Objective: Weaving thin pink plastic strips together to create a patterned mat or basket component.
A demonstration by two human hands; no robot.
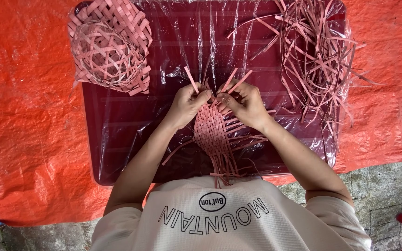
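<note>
mat: woven pink mat, long axis running from my chest out to my hands
left hand: pinched shut on mat's far edge
right hand: pinched on a strip, touching left
nearer: both equal

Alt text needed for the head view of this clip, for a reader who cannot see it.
Seen from above, a person's left hand and right hand pinch pink strips at the far edge of a half-woven pink mat over a dark red tray wrapped in clear plastic. A finished woven basket sits at the tray's far left, loose strips at its far right.
</note>
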